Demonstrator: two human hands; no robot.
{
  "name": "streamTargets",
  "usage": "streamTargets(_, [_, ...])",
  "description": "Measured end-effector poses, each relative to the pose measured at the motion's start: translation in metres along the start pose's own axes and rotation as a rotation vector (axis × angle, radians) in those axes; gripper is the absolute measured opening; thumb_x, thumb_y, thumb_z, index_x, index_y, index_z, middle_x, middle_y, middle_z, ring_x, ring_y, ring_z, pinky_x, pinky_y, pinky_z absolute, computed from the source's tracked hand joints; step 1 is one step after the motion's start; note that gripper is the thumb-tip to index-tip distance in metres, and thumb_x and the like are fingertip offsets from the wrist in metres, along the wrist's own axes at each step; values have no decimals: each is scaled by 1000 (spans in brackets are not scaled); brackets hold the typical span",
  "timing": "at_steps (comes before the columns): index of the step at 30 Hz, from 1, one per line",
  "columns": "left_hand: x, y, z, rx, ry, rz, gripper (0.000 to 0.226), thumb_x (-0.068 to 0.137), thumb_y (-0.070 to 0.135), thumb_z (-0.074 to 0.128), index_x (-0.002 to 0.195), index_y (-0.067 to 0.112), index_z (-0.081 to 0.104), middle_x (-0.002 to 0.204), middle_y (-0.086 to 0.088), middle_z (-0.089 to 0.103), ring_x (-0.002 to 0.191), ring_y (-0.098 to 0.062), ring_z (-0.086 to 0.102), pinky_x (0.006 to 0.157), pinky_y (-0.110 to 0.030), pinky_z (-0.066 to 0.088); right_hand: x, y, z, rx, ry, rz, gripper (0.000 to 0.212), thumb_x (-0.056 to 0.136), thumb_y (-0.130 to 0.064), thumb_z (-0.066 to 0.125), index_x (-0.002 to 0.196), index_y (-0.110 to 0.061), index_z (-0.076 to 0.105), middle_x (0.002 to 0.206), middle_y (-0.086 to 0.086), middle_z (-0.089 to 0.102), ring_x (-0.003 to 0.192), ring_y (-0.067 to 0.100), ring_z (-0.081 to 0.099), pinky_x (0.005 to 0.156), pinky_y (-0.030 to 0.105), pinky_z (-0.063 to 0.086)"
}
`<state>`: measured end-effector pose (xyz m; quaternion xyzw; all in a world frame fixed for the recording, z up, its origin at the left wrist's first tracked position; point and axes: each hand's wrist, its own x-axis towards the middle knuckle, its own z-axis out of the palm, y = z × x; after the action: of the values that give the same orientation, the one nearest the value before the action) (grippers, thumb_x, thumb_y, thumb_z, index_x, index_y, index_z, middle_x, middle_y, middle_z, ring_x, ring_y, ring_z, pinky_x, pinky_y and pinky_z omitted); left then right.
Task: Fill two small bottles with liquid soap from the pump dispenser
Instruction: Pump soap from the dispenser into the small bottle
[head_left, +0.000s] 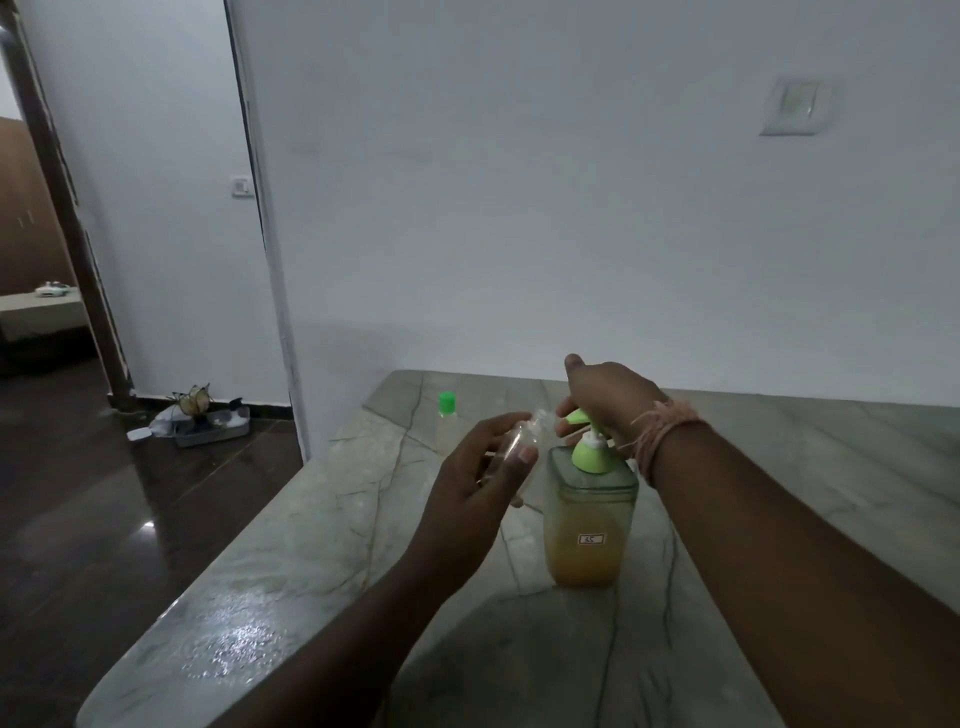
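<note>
A clear pump dispenser (589, 525) with a green pump head and amber soap stands on the marble counter (291, 561). My right hand (608, 400) rests on top of the green pump head, fingers over the spout. My left hand (478, 478) grips a small clear uncapped bottle (524, 441), tilted with its mouth at the spout. A second small bottle (448, 423) with a green cap stands upright behind, toward the wall.
The counter's left edge drops to a dark glossy floor. A white wall runs close behind the counter. On the floor by the doorway sits a grey tray (208, 423) with clutter.
</note>
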<state>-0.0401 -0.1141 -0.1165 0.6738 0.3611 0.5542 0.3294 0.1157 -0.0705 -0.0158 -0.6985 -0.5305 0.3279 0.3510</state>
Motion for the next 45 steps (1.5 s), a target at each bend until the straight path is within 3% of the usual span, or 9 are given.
streamTargets(3, [-3, -9, 0, -33, -1, -8, 32, 96, 42, 56, 127, 34, 59, 106, 13, 67, 93, -13, 67, 70, -26, 58, 5, 0, 3, 63, 6, -10, 68, 101, -51, 30, 94, 5, 68, 79, 19, 75, 75, 35, 73, 89, 45, 57])
streamTargets(8, [-2, -14, 7, -42, -19, 13, 45, 88, 52, 63, 124, 26, 61, 105, 8, 69, 92, -14, 67, 69, -25, 58, 9, 2, 2, -48, 15, -36, 66, 102, -50, 29, 94, -2, 74, 80, 9, 73, 90, 31, 72, 95, 43, 53])
streamTargets(11, [-3, -16, 11, -13, -29, 24, 45, 88, 54, 65, 122, 25, 61, 104, 9, 68, 92, -11, 67, 68, -22, 57, 7, 1, 0, -129, 48, -71, 61, 103, -46, 27, 102, -5, 73, 97, 10, 69, 100, 29, 63, 101, 43, 47])
streamTargets(15, [-1, -19, 12, 12, -21, 39, 34, 91, 45, 63, 120, 28, 61, 102, 11, 68, 92, -11, 67, 68, -21, 57, 2, -2, 1, -210, 35, -110, 44, 107, -21, 21, 137, -10, 51, 128, 20, 57, 118, 35, 53, 102, 40, 44])
streamTargets(26, [3, -21, 14, 35, 29, 98, 34, 89, 41, 65, 116, 21, 64, 95, 8, 71, 76, -11, 71, 61, -21, 57, -2, 2, 6, -458, -49, -134, 43, 108, -17, 24, 133, 1, 54, 131, 25, 56, 122, 39, 53, 97, 37, 44])
streamTargets(30, [2, -20, 12, -93, 32, 83, 41, 91, 45, 65, 119, 16, 60, 99, 7, 70, 81, -18, 71, 59, -26, 58, 6, -2, 3, -412, -101, -149, 56, 108, -35, 20, 132, -1, 57, 137, 20, 54, 126, 34, 51, 109, 40, 39])
streamTargets(35, [6, -19, 10, -385, 4, -60, 42, 96, 47, 52, 119, 13, 60, 104, -4, 69, 85, -22, 67, 70, -29, 57, 10, 6, 10, -395, -21, -144, 44, 107, -15, 20, 134, 1, 52, 131, 25, 56, 120, 40, 53, 101, 43, 45])
streamTargets(38, [5, -19, 11, -525, -67, -132, 38, 90, 31, 55, 122, 10, 59, 110, -7, 69, 85, -23, 65, 69, -29, 56, 8, 3, 13, -407, 46, -137, 43, 105, -10, 21, 139, -2, 46, 134, 23, 55, 122, 37, 51, 100, 39, 44])
streamTargets(45, [-3, -18, 5, -508, -122, -71, 31, 92, 36, 60, 117, 19, 68, 93, -10, 70, 77, -24, 63, 62, -30, 53, 9, -5, 2, -443, -118, -144, 60, 106, -44, 21, 138, -4, 52, 147, 17, 47, 133, 31, 45, 112, 36, 33])
